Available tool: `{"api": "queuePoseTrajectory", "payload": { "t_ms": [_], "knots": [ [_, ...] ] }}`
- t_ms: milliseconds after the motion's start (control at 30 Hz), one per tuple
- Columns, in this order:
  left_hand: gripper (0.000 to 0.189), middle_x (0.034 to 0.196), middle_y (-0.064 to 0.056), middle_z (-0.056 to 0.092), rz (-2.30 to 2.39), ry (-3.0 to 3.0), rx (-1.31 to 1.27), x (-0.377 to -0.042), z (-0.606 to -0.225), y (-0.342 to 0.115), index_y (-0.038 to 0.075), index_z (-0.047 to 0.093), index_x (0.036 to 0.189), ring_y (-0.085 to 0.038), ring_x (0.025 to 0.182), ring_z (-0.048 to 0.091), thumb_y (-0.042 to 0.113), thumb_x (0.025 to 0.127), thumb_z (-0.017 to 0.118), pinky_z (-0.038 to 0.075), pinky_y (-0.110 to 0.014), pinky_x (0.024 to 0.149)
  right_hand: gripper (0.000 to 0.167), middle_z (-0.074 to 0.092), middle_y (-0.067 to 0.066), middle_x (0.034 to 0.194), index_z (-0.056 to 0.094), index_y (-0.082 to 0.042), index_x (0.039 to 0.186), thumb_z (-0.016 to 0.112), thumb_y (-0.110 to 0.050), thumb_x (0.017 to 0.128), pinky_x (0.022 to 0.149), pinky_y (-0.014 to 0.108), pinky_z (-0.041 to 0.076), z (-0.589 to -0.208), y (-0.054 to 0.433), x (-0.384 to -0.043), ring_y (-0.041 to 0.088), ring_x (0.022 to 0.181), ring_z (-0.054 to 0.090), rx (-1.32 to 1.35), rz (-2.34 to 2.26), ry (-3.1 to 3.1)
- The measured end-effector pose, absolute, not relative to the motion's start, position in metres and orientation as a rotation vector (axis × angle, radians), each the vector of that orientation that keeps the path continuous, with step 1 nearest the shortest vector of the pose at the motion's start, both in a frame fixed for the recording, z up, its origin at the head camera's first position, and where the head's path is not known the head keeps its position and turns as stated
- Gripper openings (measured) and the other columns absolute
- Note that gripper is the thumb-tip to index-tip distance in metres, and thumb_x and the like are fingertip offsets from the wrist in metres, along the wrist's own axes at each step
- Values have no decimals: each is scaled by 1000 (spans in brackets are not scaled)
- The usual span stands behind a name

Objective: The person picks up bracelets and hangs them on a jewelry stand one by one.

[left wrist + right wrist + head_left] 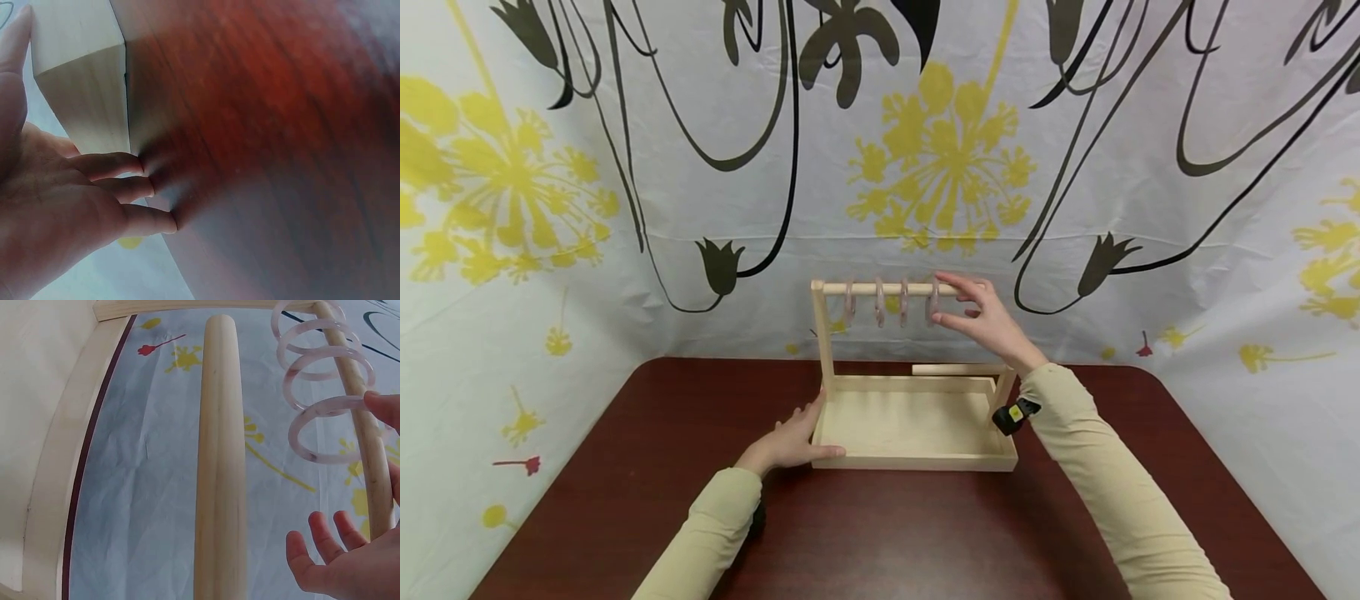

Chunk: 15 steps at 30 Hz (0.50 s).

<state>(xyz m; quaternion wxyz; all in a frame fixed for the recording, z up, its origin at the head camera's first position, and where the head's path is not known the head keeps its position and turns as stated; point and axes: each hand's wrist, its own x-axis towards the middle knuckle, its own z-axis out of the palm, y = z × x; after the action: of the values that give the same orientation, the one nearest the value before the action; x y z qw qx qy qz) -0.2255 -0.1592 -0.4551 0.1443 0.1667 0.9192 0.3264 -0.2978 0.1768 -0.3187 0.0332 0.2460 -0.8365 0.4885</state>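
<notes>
A pale wooden bangle stand has a tray at its base and an upper rod held up by a left post. Three translucent pinkish bangles hang apart on that rod. Further right, my right hand pinches a fourth, similar bangle between thumb and index finger, the rod running through it; the other fingers spread loosely in the right wrist view. My left hand rests at the tray's left front corner, thumb on the rim. Its straight fingertips touch the table in the left wrist view.
A shorter lower rod juts leftward from the right post, behind the tray's back wall. The dark red-brown table carries the stand. A patterned fabric sheet hangs behind and at both sides.
</notes>
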Motion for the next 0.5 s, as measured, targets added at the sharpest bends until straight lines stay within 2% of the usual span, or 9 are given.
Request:
{"api": "queuePoseTrajectory", "payload": {
  "t_ms": [167, 333, 500],
  "knots": [
    [109, 154, -29, 14, 924, 2639, 478, -226, -452, -158, 3, 0, 155, -53, 138, 11, 48, 85, 71, 10, -71, 102, 66, 16, 13, 150, 39, -28, 149, 70, -31, 91, 103, 56, 29, -319, 179, -297, 38, 128, 32, 753, 1488, -2582],
    [106, 152, -26, 24, 942, 2695, 505, -223, -450, -161, 1, 10, 154, -53, 135, 21, 47, 83, 74, 13, -70, 103, 72, 18, 12, 151, 33, -31, 152, 71, -30, 90, 104, 55, 28, -318, 182, -293, 36, 129, 33, 741, 1501, -2583],
    [98, 152, -23, 29, 1018, 2724, 537, -223, -451, -173, 2, 16, 154, -43, 135, 31, 43, 85, 73, 28, -58, 105, 80, 22, 13, 151, 25, -31, 154, 72, -26, 90, 105, 57, 27, -322, 198, -286, 36, 130, 35, 713, 1493, -2566]
  ]
}}
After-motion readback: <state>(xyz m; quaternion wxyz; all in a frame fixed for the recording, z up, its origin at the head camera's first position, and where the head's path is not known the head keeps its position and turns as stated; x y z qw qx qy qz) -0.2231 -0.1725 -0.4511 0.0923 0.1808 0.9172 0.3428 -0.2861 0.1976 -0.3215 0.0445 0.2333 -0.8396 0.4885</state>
